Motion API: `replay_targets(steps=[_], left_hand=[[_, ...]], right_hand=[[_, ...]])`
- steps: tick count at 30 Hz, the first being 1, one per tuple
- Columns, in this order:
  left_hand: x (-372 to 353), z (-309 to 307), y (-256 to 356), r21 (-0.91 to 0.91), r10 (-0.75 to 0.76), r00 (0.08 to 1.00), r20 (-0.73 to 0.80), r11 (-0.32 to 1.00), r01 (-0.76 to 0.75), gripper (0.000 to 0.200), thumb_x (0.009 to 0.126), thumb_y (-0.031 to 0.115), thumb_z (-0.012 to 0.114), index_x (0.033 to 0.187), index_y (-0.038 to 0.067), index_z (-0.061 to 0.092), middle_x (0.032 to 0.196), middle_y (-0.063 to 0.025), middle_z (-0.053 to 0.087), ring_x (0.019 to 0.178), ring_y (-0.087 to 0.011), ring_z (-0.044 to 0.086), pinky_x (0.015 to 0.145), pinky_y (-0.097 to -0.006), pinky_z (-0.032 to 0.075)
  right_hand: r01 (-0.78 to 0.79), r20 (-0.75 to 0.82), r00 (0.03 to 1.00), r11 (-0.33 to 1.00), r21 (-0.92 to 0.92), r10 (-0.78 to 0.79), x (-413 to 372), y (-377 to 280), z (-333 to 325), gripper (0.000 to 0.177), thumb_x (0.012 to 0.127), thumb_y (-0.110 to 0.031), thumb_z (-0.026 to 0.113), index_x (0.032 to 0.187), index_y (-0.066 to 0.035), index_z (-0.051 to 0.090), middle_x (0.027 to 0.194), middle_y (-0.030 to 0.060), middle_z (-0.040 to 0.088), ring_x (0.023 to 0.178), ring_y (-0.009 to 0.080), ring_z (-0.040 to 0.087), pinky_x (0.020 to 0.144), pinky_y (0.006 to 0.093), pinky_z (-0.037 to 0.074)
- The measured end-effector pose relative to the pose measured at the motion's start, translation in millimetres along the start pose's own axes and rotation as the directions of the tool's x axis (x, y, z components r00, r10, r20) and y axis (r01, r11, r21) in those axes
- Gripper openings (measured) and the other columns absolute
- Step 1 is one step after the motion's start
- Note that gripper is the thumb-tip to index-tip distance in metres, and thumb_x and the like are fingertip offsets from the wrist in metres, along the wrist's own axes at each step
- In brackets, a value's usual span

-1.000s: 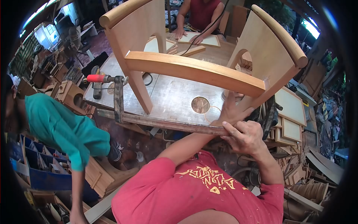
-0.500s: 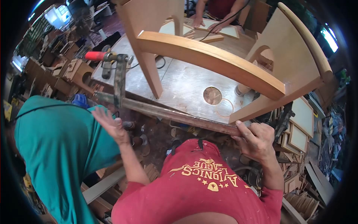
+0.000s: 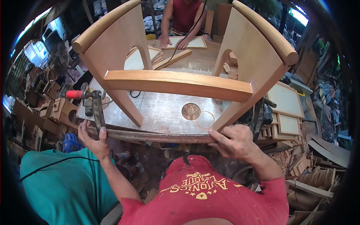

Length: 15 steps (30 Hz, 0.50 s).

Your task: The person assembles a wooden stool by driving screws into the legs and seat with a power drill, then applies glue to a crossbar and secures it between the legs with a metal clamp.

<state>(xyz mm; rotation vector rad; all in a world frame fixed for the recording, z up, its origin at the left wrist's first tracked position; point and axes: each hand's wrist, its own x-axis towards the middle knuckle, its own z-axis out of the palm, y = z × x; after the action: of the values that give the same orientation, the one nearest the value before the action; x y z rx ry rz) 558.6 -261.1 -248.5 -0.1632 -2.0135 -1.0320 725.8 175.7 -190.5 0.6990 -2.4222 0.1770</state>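
The bar clamp (image 3: 150,135) lies along the near edge of the table (image 3: 165,112). Its long axis runs 9 to 3 o'clock, with the upright jaw at the 9 o'clock end and the red handle (image 3: 75,94) pointing the same way. The left hand (image 3: 93,142) wraps the bar just below that jaw, and the right hand (image 3: 234,142) curls its fingers over the 3 o'clock end — one hand at each end. The chair frame (image 3: 180,84) stands at 12 o'clock from the bar — its rail parallel to it.

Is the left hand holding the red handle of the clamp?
No, the left hand grips the clamp bar, apart from the red handle.
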Motion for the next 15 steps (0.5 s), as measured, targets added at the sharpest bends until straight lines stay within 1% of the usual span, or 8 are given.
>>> replay_targets(steps=[2, 5, 8, 11, 14, 15], left_hand=[[-2, 2, 3, 0.024, 0.011, 1.000, -0.016, 1.000, -0.011, 0.077, 0.082, 0.048, 0.073, 0.135, -0.005, 0.053, 0.140, -0.0228, 0.044, 0.122, -0.0347, 0.055, 0.103, -0.0446, 0.044], [-2, 2, 4, 0.140, 0.079, 0.997, -0.011, 0.987, -0.077, 0.070, 0.084, 0.044, 0.073, 0.130, -0.005, 0.057, 0.136, -0.0226, 0.050, 0.119, -0.0332, 0.058, 0.101, -0.0424, 0.045], [-2, 3, 4, 0.072, 0.037, 0.997, -0.064, 0.997, -0.032, 0.065, 0.086, 0.043, 0.072, 0.129, -0.005, 0.059, 0.132, -0.0215, 0.055, 0.117, -0.0332, 0.060, 0.100, -0.0418, 0.046], [-1, -1, 8, 0.094, 0.074, 0.996, -0.049, 0.993, -0.069, 0.056, 0.090, 0.035, 0.070, 0.129, -0.004, 0.060, 0.133, -0.0201, 0.056, 0.116, -0.0305, 0.060, 0.098, -0.0401, 0.047], [-1, 1, -8, 0.123, 0.121, 0.989, -0.088, 0.986, -0.110, 0.045, 0.093, 0.026, 0.070, 0.125, -0.005, 0.063, 0.132, -0.0194, 0.059, 0.111, -0.0270, 0.062, 0.094, -0.0371, 0.049], [-1, 3, -13, 0.085, 0.118, 0.987, -0.109, 0.990, -0.109, 0.043, 0.093, 0.026, 0.070, 0.122, -0.005, 0.064, 0.128, -0.0203, 0.061, 0.111, -0.0294, 0.063, 0.096, -0.0381, 0.049]], right_hand=[[-0.015, -0.008, 1.000, 1.000, 0.000, 0.015, 1, -1, 0, 0.050, 0.072, -0.029, 0.083, 0.118, -0.016, 0.068, 0.067, -0.0011, 0.054, 0.049, 0.0160, 0.055, 0.044, 0.0322, 0.042], [-0.016, -0.005, 1.000, 1.000, -0.009, 0.016, 2, 0, 2, 0.049, 0.073, -0.030, 0.082, 0.118, -0.016, 0.068, 0.066, -0.0011, 0.053, 0.049, 0.0164, 0.056, 0.044, 0.0324, 0.043], [-0.017, 0.023, 1.000, 1.000, -0.015, 0.018, 1, 2, 1, 0.048, 0.074, -0.031, 0.082, 0.118, -0.016, 0.068, 0.065, -0.0012, 0.052, 0.049, 0.0164, 0.055, 0.043, 0.0324, 0.043], [-0.027, 0.045, 0.999, 1.000, -0.016, 0.028, 2, 1, 0, 0.048, 0.074, -0.031, 0.082, 0.117, -0.016, 0.068, 0.064, -0.0012, 0.051, 0.048, 0.0165, 0.055, 0.044, 0.0324, 0.043], [-0.033, 0.061, 0.998, 0.999, -0.026, 0.035, 5, 2, -1, 0.049, 0.073, -0.029, 0.082, 0.117, -0.016, 0.068, 0.065, -0.0012, 0.053, 0.050, 0.0172, 0.056, 0.045, 0.0326, 0.043], [-0.031, 0.066, 0.997, 0.999, -0.019, 0.032, 5, 2, 0, 0.050, 0.072, -0.029, 0.083, 0.118, -0.016, 0.067, 0.066, -0.0012, 0.054, 0.051, 0.0175, 0.056, 0.045, 0.0328, 0.044]])
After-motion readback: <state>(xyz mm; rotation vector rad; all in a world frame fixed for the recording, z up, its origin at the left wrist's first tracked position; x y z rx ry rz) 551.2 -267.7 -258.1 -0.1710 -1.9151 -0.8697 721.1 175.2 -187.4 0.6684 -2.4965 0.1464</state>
